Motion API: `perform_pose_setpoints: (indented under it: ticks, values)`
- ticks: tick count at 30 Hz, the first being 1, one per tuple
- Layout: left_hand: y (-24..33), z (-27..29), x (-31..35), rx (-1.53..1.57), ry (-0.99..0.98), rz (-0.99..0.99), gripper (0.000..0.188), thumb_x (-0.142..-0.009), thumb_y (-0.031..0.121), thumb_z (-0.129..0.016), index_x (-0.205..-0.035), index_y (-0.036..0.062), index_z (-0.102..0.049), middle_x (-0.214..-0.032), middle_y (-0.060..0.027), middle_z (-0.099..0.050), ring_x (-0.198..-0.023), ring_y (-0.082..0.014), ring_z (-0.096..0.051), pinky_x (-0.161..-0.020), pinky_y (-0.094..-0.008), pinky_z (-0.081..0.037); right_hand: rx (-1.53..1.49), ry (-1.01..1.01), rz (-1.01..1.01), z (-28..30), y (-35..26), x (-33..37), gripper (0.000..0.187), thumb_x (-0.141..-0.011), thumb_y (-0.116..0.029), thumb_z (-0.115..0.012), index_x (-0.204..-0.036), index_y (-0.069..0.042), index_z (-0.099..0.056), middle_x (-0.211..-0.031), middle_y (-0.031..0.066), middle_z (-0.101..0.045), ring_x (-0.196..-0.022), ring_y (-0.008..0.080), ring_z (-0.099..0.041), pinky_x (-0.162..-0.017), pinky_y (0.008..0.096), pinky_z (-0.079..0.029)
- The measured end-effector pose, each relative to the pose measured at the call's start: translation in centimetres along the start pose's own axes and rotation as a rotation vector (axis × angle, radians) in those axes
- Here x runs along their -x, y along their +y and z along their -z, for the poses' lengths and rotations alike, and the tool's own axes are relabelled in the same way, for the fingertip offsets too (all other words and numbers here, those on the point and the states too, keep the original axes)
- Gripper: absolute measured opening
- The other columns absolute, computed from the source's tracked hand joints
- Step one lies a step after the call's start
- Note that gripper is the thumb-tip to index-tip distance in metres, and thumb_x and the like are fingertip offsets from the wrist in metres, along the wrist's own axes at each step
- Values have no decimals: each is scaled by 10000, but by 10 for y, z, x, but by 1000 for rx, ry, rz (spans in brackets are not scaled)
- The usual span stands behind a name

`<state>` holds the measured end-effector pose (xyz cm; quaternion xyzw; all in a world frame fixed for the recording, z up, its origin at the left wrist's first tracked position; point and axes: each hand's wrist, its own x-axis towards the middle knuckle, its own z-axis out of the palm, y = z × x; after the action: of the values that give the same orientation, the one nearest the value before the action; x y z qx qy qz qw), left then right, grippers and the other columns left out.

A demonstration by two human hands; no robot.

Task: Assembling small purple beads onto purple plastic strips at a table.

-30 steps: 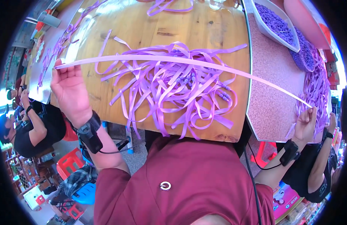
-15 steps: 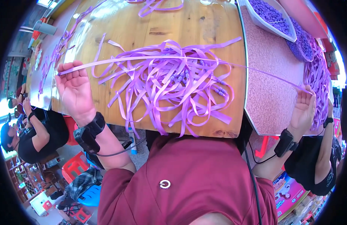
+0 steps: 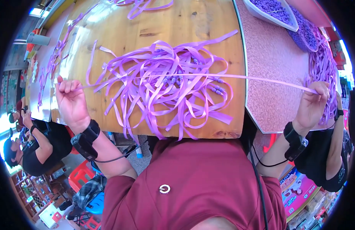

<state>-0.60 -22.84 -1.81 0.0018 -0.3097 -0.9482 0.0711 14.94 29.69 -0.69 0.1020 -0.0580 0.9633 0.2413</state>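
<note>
A long purple ribbon is stretched across in front of me from hand to hand. Its left end is pinched by my left hand, over the left part of the wooden table, palm up with curled fingers. At the far right, above the pink tabletop, my right hand grips the other end between closed fingers. Beneath the taut strip lies a tangled heap of purple ribbons. Small purple beads are threaded on some of them.
The wooden table meets a pink speckled table on the right. A white tray of purple beads and more ribbons lie there. People in black sit at both sides. Red stools stand at lower left.
The ribbon between my hands has dropped slightly at its middle and turned its face. My right hand has rolled and its fingers have curled tighter. The view has shifted a little.
</note>
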Motion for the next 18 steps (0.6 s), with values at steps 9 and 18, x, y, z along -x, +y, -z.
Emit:
perform_pose_setpoints:
  ticks: [9, 18]
  values:
    - [-92, -132, 40, -595, -533, 426, 328, -870, 92, -461, -1170, -40, -457, -871, -27, -567, -596, -23, -444, -531, -140, -337, 935, -108, -258, -40, 81, -17, 321, -882, -89, -437, -1167, 55, -406, -752, 9, -432, -544, 49, -313, -510, 200, -266]
    - [-131, -169, 66, -574, -539, 402, 208, -818, 112, -568, -974, -3, -493, -755, -63, -569, -626, -90, -530, -565, -174, -410, 1038, -176, -483, -46, 147, -1, 226, -773, -4, -581, -984, 29, -508, -840, 78, -577, -758, 130, -585, -713, 238, -473]
